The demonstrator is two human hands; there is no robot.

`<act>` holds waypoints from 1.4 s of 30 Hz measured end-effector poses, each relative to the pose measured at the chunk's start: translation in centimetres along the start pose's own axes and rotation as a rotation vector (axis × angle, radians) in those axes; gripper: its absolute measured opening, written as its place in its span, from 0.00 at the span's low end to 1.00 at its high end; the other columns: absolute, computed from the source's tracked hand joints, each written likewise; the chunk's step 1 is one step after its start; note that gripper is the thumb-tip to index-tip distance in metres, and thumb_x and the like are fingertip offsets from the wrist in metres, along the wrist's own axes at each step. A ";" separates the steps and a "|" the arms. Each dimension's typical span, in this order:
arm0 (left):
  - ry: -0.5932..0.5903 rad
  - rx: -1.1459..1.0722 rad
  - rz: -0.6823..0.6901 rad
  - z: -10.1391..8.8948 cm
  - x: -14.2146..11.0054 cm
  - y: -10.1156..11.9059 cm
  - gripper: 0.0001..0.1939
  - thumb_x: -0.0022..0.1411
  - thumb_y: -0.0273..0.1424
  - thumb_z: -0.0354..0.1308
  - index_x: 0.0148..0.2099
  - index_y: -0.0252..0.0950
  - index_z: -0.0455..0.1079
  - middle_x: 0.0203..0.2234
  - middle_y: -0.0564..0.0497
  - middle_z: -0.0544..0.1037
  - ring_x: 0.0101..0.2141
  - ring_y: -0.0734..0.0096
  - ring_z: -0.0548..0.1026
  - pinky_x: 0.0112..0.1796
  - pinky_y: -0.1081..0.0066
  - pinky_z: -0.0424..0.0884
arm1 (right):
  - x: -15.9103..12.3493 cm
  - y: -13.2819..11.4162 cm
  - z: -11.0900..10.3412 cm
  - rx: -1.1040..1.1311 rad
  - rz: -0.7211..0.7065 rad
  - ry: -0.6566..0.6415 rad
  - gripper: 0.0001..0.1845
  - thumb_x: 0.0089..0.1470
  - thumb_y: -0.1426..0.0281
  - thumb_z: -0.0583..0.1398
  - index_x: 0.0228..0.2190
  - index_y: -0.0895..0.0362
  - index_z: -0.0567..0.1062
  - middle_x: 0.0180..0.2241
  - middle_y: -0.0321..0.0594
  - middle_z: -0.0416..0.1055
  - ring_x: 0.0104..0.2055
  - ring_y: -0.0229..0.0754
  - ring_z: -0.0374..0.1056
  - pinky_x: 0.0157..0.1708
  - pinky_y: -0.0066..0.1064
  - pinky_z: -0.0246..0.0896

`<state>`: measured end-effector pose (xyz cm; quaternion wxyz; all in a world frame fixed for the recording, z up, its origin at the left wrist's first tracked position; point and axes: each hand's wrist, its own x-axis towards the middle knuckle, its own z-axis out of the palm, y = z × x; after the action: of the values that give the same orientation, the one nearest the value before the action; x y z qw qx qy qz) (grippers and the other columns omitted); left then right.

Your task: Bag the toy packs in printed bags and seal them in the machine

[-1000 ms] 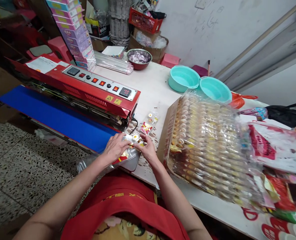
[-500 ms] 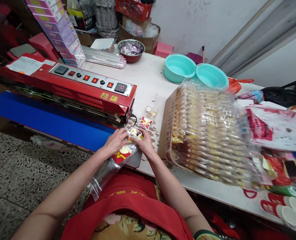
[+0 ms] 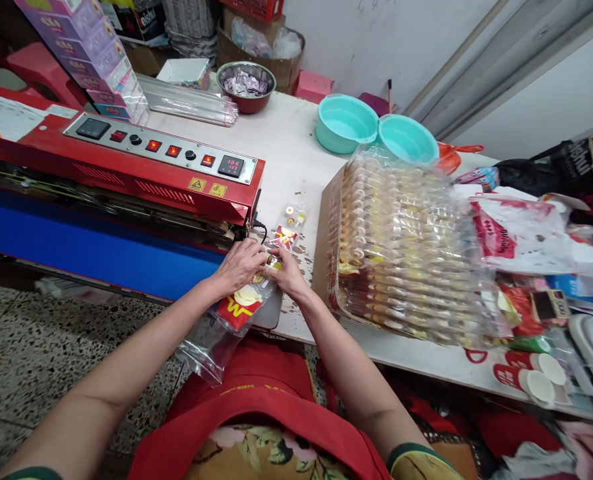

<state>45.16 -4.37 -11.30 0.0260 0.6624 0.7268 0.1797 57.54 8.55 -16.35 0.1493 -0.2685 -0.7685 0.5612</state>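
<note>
L hand (image 3: pixel 239 264) & R hand (image 3: pixel 285 272) both pinch clear snack bag (image 3: pixel 226 320); mouth now moved up to red sealer (image 3: pixel 126 167) inlet, ready for feed-in.

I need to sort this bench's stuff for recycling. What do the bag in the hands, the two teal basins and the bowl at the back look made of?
The bag looks like thin clear plastic film: see-through, glossy, crinkled. The teal basins look like matte moulded plastic, uniformly coloured. The bowl is probably stainless steel, with a shiny grey rim.
</note>
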 end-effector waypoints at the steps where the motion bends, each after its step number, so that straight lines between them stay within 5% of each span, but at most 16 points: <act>1: -0.002 -0.006 -0.008 0.1 0.1 0.0 0.08 0.66 0.34 0.51 0.40 0.37 0.69 0.42 0.44 0.72 0.46 0.58 0.64 0.45 0.61 0.61 | -0.1 -0.1 -0.3 0.033 -0.020 -0.025 0.24 0.44 0.58 0.67 0.43 0.54 0.75 0.44 0.41 0.71 0.48 0.48 0.64 0.50 0.39 0.58; 6: 0.007 -0.026 -0.072 0.2 0.6 0.1 0.09 0.67 0.32 0.48 0.39 0.36 0.68 0.42 0.44 0.71 0.44 0.59 0.64 0.45 0.61 0.62 | -0.7 -1.1 -1.3 0.028 -0.096 -0.225 0.24 0.59 0.51 0.52 0.40 0.52 0.79 0.43 0.40 0.74 0.49 0.48 0.64 0.54 0.43 0.54; 9: 0.030 -0.103 -0.121 0.1 1.3 0.1 0.09 0.67 0.31 0.48 0.37 0.36 0.67 0.39 0.44 0.71 0.44 0.60 0.65 0.46 0.61 0.63 | -0.6 -1.3 -1.5 0.058 -0.119 -0.297 0.24 0.53 0.47 0.58 0.32 0.52 0.81 0.43 0.41 0.73 0.51 0.49 0.64 0.55 0.43 0.53; 13: 0.152 -0.429 -0.318 0.1 1.0 0.4 0.05 0.63 0.31 0.53 0.39 0.36 0.67 0.42 0.47 0.71 0.44 0.64 0.68 0.46 0.63 0.67 | -0.5 -1.5 -2.1 0.179 0.006 -0.209 0.20 0.41 0.49 0.68 0.26 0.53 0.81 0.46 0.41 0.72 0.52 0.50 0.65 0.55 0.43 0.54; 17: 0.137 -0.967 -0.786 -0.2 -1.4 1.7 0.37 0.50 0.35 0.67 0.59 0.38 0.57 0.50 0.42 0.70 0.43 0.61 0.73 0.41 0.63 0.72 | -0.6 -2.6 -2.8 0.241 0.031 -0.104 0.18 0.36 0.53 0.71 0.22 0.54 0.79 0.49 0.42 0.70 0.57 0.52 0.62 0.57 0.46 0.53; 20: 0.012 -1.376 -0.830 -0.5 -3.2 3.2 0.52 0.43 0.29 0.71 0.65 0.41 0.46 0.48 0.41 0.74 0.41 0.61 0.76 0.40 0.63 0.73 | -0.6 -3.5 -2.9 0.292 0.065 -0.079 0.18 0.34 0.53 0.72 0.22 0.54 0.79 0.47 0.42 0.73 0.57 0.53 0.63 0.57 0.48 0.54; 22: 0.046 -1.489 -0.862 -0.5 -3.9 4.0 0.54 0.41 0.25 0.71 0.65 0.40 0.44 0.42 0.43 0.77 0.36 0.63 0.77 0.37 0.65 0.73 | -0.6 -3.9 -2.9 0.344 0.107 -0.096 0.19 0.33 0.54 0.72 0.22 0.54 0.78 0.42 0.42 0.76 0.56 0.54 0.65 0.54 0.46 0.58; 25: 0.163 -1.563 -0.951 -0.4 -4.4 4.9 0.52 0.39 0.21 0.69 0.63 0.38 0.46 0.35 0.47 0.78 0.33 0.65 0.78 0.34 0.67 0.73 | -0.4 -3.9 -3.0 0.431 0.220 -0.122 0.21 0.29 0.55 0.74 0.21 0.56 0.77 0.32 0.41 0.77 0.46 0.52 0.71 0.44 0.41 0.65; 28: 0.223 -1.660 -0.938 -0.4 -4.7 5.2 0.49 0.38 0.20 0.68 0.62 0.40 0.52 0.40 0.46 0.78 0.37 0.65 0.78 0.38 0.67 0.74 | -0.2 -3.9 -3.1 0.513 0.320 -0.134 0.22 0.26 0.57 0.75 0.22 0.57 0.77 0.30 0.41 0.77 0.34 0.46 0.73 0.37 0.38 0.67; 31: 0.243 -1.718 -0.979 -0.5 -4.3 4.8 0.35 0.45 0.28 0.69 0.56 0.38 0.63 0.43 0.45 0.78 0.38 0.66 0.77 0.38 0.68 0.74 | -0.2 -4.2 -3.1 0.522 0.284 -0.131 0.20 0.27 0.60 0.75 0.22 0.58 0.78 0.30 0.41 0.78 0.31 0.42 0.72 0.36 0.35 0.67; 34: 0.301 -1.668 -1.092 -0.8 -3.3 3.8 0.22 0.47 0.35 0.68 0.45 0.34 0.73 0.35 0.46 0.79 0.30 0.70 0.77 0.31 0.71 0.73 | -0.2 -4.8 -2.9 0.462 0.243 -0.144 0.18 0.28 0.62 0.75 0.22 0.58 0.79 0.27 0.39 0.77 0.28 0.39 0.71 0.33 0.33 0.67; 42: 0.389 -1.615 -1.266 -0.5 -2.4 1.9 0.11 0.41 0.24 0.67 0.32 0.30 0.73 0.27 0.43 0.80 0.26 0.66 0.78 0.27 0.69 0.74 | -0.9 -4.7 -1.9 0.377 0.201 -0.091 0.18 0.27 0.61 0.74 0.20 0.58 0.78 0.25 0.40 0.77 0.26 0.41 0.71 0.31 0.35 0.67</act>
<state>47.11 -6.69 -10.75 0.4330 -0.0946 0.5962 0.6694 58.10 8.41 -11.23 0.1054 -0.2852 -0.6255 0.7186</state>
